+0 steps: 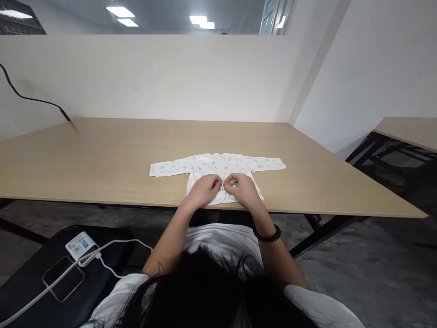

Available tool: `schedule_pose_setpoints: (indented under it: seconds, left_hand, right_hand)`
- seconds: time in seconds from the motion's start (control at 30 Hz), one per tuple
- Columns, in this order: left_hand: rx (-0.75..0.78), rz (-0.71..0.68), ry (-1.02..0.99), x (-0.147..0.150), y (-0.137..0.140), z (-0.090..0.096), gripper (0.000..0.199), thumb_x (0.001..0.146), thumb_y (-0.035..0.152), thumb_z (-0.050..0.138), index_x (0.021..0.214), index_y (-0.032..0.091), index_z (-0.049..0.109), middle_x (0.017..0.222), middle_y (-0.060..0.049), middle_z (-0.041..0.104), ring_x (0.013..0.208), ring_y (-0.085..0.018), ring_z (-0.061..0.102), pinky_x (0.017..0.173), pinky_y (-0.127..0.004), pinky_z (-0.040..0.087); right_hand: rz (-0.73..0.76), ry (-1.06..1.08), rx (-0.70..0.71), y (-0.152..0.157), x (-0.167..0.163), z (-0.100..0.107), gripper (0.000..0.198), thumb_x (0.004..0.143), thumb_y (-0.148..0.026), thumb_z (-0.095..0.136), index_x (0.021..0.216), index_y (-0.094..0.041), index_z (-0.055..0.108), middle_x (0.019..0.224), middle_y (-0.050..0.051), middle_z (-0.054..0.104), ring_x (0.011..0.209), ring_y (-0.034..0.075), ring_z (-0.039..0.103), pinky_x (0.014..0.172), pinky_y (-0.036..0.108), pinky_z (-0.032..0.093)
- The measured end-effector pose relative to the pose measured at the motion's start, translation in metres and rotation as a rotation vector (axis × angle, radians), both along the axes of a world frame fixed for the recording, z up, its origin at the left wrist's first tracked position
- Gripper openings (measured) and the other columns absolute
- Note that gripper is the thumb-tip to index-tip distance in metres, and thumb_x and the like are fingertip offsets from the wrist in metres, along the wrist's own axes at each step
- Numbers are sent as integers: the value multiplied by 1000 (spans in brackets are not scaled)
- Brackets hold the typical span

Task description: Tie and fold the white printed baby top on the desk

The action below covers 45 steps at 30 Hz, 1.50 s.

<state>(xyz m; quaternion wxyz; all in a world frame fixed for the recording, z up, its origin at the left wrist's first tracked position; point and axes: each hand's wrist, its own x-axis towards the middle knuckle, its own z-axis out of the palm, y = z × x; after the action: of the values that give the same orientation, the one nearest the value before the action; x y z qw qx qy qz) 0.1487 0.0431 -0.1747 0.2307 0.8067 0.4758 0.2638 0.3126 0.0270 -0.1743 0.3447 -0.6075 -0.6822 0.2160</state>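
Observation:
A small white baby shirt (235, 160) with a sparse printed pattern lies spread on the table, its sleeves stretched out to both sides. Over the lower middle of its front, my left hand (206, 189) has its fingers closed in a pinch on the cloth. Close beside it, my right hand (241, 187) also pinches the shirt near the front opening, thumb against fingers. Fingertips of both hands nearly meet at the centre line. Whatever small fastening may be between them is too small to make out. The shirt's hem curves near the table's front edge.
The wooden table (112, 155) ends at a white partition (205, 77). A black cable (37, 99) hangs at the left. On a black chair (102, 241) at lower left are a phone (63, 279), a white power bank (81, 246) and a white cord (116, 241).

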Motion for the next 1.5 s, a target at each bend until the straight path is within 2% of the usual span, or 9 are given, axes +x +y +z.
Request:
schedule_pose_setpoints:
  seconds: [0.5,0.63,0.77,0.93,1.07,1.17,1.27,1.37,1.5]
  left_hand:
    - [24,65,26,2,-1,1,14,86,18,52,75,17,61,75,-3,65,68,-15,56,63,-24,36]
    - [93,96,84,-4,-8,3,13,89,20,53,97,17,63,94,-7,68,87,-20,62,78,-29,46]
    - [142,-26,188,-25,-27,3,41,95,40,52,133,24,53,134,-10,58,128,-26,50,110,-40,38]
    - [-41,-108,308,-51,-56,13,71,86,65,58,148,37,39,161,-3,24,152,-31,13,124,-50,17]
    - [-161,-189,182,-74,-63,37,60,88,66,53,142,42,47,152,4,42,142,-23,40,119,-34,33]
    - [-97,61,120,-103,-39,45,57,90,66,43,139,37,51,147,3,50,136,-22,47,116,-31,37]
    - [-58,399,249,-138,7,37,66,92,60,34,143,21,46,148,-9,47,137,-29,44,117,-40,35]
    - [-97,447,480,-168,49,27,59,86,50,42,125,10,60,138,-21,54,130,-36,50,110,-44,41]
    - [-101,411,512,-188,74,31,45,75,45,56,107,16,67,119,-14,67,113,-33,61,97,-35,48]
  right_hand:
    - [87,9,-65,7,5,-3,11,86,-23,62,82,-15,69,72,1,65,65,14,56,59,22,35]
    - [58,-25,1,4,8,-3,16,89,-25,61,91,-15,72,70,2,65,67,16,58,63,24,39]
    - [188,-107,193,-11,26,-6,32,92,-32,59,119,-19,69,106,8,70,103,23,62,93,35,46]
    - [426,-297,112,-45,50,-5,59,92,-54,61,143,-26,54,151,8,42,145,32,28,119,50,25]
    - [463,-318,-21,-53,72,20,51,97,-56,51,141,-31,56,143,3,52,134,29,47,110,42,41]
    - [221,-360,27,-23,105,43,47,97,-48,50,136,-23,60,135,7,59,121,30,58,103,41,48]
    - [-39,-465,111,28,147,51,48,96,-35,49,139,-14,56,141,13,53,129,32,51,110,43,41]
    - [-20,-563,-40,69,182,42,53,90,-26,57,140,-10,53,145,16,49,131,31,49,110,41,40]
    - [78,-580,-144,88,201,33,37,83,-22,63,118,-10,68,125,16,63,112,29,62,94,33,48]
